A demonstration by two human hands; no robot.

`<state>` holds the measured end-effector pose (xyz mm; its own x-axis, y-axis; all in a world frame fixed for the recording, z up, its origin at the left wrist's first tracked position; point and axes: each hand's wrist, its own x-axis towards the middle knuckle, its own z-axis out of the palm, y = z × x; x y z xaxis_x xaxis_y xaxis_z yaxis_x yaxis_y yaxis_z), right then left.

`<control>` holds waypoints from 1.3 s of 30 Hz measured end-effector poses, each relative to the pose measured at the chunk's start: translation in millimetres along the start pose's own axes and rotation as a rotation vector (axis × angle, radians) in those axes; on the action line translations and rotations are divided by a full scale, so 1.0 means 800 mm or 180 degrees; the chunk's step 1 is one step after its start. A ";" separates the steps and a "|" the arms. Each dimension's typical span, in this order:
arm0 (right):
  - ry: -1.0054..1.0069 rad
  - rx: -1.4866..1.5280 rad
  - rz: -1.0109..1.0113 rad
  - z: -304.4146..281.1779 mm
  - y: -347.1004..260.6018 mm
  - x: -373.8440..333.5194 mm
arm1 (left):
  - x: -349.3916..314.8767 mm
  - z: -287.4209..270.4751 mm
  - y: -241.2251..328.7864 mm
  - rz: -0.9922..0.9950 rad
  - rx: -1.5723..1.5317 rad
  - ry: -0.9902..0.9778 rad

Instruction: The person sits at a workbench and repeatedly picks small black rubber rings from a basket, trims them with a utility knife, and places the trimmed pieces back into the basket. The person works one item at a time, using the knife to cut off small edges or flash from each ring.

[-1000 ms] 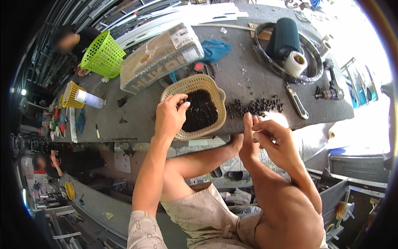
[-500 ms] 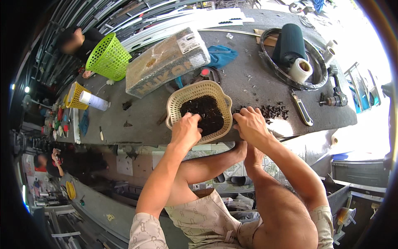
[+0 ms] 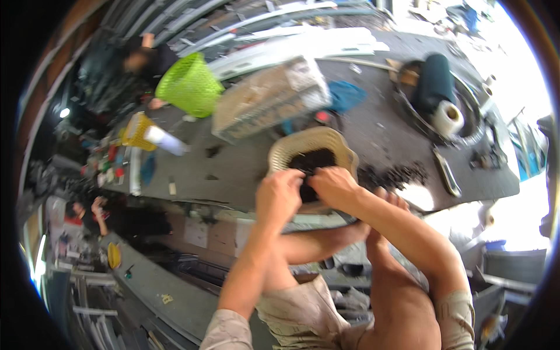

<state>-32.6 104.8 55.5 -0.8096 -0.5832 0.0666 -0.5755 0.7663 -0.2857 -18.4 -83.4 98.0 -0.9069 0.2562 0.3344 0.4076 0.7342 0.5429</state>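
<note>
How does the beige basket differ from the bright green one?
Shape: the beige basket is low and squarish; the green basket looks taller and narrower.
Contents: the beige basket holds small dark pieces; the green basket's inside is hidden.
Handling: the person's left hand and right hand are at the beige basket, away from the green basket.
Shared: both stand on the grey table.

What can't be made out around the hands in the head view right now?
- Left hand, right hand, head view: blur and their own backs hide whether either grips anything.
- Cream basket, head view: near side partly hidden by the hands.
- Dark pieces beside it, head view: too small and blurred for exact shape.
- Blue cloth, head view: one end hidden behind the box.
</note>
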 end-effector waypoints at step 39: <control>0.1456 0.7409 0.1510 -0.040 0.060 -0.188 | -0.084 0.182 0.091 -0.0676 -0.0372 0.0071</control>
<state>57.6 237.8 62.6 -0.9386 -0.2194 -0.2664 0.3240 -0.8260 -0.4612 56.7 44.2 2.5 -0.9715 0.0889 0.2196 0.2189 0.6919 0.6880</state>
